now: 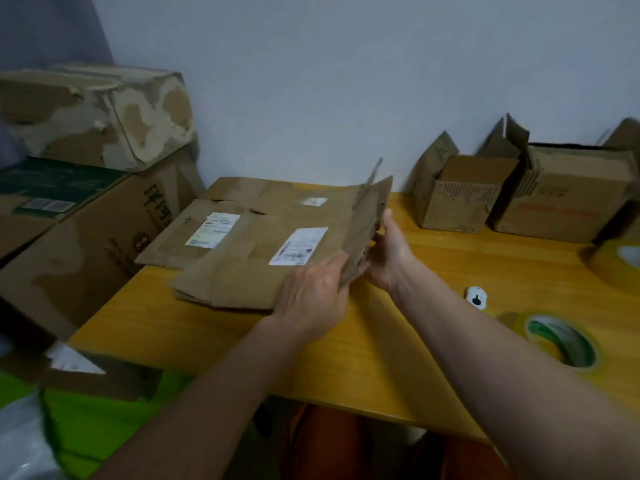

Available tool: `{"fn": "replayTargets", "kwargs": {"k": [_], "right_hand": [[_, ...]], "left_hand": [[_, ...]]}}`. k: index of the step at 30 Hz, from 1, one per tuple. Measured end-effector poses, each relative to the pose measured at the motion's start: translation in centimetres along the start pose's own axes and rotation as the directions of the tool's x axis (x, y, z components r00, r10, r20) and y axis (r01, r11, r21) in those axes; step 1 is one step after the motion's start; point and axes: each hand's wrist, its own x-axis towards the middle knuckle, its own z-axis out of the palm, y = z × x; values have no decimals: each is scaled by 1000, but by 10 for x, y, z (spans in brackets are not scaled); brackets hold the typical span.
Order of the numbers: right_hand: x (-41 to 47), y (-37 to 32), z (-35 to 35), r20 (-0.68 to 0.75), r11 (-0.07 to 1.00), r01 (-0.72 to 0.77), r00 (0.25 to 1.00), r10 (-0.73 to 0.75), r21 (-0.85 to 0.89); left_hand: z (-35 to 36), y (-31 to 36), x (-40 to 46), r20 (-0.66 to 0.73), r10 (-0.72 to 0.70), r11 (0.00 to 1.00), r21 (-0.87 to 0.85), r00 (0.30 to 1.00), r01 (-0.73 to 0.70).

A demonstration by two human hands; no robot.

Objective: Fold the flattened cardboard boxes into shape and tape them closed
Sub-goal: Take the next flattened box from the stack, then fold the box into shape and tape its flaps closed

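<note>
Both hands, left hand and right hand, pinch the flat box at its raised edge (worn cardboard), which could tear if yanked.

Both hands on flattened box
</note>
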Motion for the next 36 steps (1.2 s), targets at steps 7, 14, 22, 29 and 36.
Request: {"fn": "replayTargets", "kwargs": {"k": [7,14,22,29,36], "right_hand": [[20,-12,-55,-4,993,-118,993,118,-25],[66,-33,-80,-58,972,-137,990,128,-188],[111,-55,-78,-273,715,-183,962,-11,-675],[70,-124,-19,-253,780,-98,964,-79,-618],[-39,-187,44,-176,465,-27,943,-281,-885]], "left_hand": [[20,13,52,544,-236,820,-334,805,466],[69,31,130,606,-440,760,-143,662,635],[62,13,165,706,-359,887,53,611,460],[-43,-3,197,668,-438,560,-321,602,764],[-183,-28,203,638,-451,287,-559,625,778]]}}
